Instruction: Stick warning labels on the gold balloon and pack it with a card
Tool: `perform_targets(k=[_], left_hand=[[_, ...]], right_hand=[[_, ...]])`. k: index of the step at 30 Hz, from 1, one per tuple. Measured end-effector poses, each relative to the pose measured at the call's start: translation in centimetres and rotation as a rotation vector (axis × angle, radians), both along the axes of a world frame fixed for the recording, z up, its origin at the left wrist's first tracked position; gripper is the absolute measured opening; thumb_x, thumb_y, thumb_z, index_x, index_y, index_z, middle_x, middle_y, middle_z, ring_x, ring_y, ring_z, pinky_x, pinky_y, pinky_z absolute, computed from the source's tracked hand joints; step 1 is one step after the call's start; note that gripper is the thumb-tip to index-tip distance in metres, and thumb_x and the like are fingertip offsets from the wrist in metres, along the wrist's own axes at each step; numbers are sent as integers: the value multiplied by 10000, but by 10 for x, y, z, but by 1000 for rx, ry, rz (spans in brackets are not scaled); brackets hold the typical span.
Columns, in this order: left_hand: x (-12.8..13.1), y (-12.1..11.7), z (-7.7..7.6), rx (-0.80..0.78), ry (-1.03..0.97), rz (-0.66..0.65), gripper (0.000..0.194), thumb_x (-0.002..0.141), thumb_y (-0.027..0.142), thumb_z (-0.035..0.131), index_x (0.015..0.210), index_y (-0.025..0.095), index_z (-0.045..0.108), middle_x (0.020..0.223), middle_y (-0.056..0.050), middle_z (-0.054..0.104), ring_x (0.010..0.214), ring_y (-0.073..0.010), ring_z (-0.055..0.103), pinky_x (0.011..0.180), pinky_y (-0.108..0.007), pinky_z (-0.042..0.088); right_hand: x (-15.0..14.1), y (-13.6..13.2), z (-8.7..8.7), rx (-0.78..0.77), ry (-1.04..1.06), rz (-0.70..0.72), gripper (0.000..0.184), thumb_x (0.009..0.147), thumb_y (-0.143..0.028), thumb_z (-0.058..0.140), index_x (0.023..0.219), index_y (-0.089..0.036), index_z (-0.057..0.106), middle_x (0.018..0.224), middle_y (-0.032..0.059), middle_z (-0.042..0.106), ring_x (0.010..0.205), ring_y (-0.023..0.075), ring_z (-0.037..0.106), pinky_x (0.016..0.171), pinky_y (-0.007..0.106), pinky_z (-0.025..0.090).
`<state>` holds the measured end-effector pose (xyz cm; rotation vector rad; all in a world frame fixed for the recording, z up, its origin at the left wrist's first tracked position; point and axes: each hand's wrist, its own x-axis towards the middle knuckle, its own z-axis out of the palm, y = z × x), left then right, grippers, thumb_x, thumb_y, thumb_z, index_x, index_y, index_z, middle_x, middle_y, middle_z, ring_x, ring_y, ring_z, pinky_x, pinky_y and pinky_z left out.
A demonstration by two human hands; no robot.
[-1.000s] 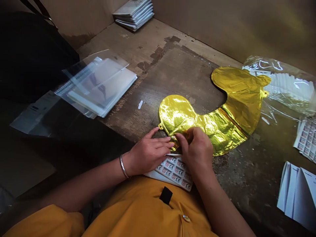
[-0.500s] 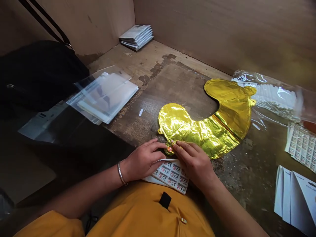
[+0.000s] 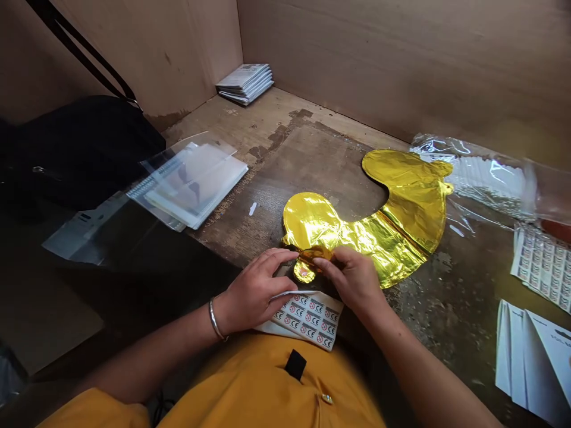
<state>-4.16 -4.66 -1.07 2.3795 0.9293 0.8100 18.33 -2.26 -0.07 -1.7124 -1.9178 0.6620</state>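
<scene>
A gold foil balloon [image 3: 357, 223], flat and crumpled, curves across the worn wooden tabletop [image 3: 263, 178]. My left hand [image 3: 256, 291], with a metal bangle [image 3: 215, 320] on the wrist, has its fingers on a folded foil tab [image 3: 316, 255] at the balloon's near edge. My right hand [image 3: 352, 279] pinches the same tab from the other side. Below both hands lies a sheet of CE-marked labels [image 3: 308, 319], its near part hidden by my left hand's heel and my yellow sleeve.
Cardboard walls [image 3: 401, 59] box in the tabletop. A black bag [image 3: 84, 142] and transparent sleeves of papers [image 3: 196, 184] lie left. Stacked booklets [image 3: 244, 83] stand at the back. On the right are a plastic bag of white sheets [image 3: 486, 178], label sheets [image 3: 542, 267] and folded white cards [image 3: 530, 362].
The foil tab is now folded up between my fingers, and my right hand has lifted slightly. The whole scene has shifted slightly in view with my head.
</scene>
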Motion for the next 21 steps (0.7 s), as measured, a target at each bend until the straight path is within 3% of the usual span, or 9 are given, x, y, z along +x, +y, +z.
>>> perform_targets(k=[3,6,13,17,21], left_hand=[[1,3,4,16,69,-5,126,886,232,573,897,184,689,1380,-132,476,1330,-271,407,1127,-507,311],[3,7,9,25,108,-23,143,894,257,563,901,190,689,1393,-132,479,1339,-269,405,1130,-516,295],[5,9,16,63,109,-26,150,890,267,565,885,187,692,1430,-140,456,1344,-274,405,1113,-521,321],[13,17,17,125,159,-165,156,897,264,555,869,179,683,1352,-100,558,1288,-247,481,1112,-453,360],[22,32,8,156,182,-308,159,882,272,566,816,167,665,1242,-100,638,1174,-253,570,1053,-435,421]], right_hand=[[-1,5,-1,-101,85,-51,461,869,-511,482,541,-189,471,522,-35,396,516,102,356,492,243,289],[0,10,3,-211,174,-54,467,877,-540,439,608,-175,551,555,-24,436,539,107,383,498,236,304],[5,14,7,-368,380,-20,371,767,-526,595,650,-175,583,548,-26,463,504,100,380,456,228,299],[3,14,3,-360,430,-74,384,737,-540,637,661,-168,578,566,-19,496,519,100,407,466,226,321],[6,18,10,-419,477,15,407,775,-550,597,645,-170,536,573,-31,464,520,89,380,477,229,312]])
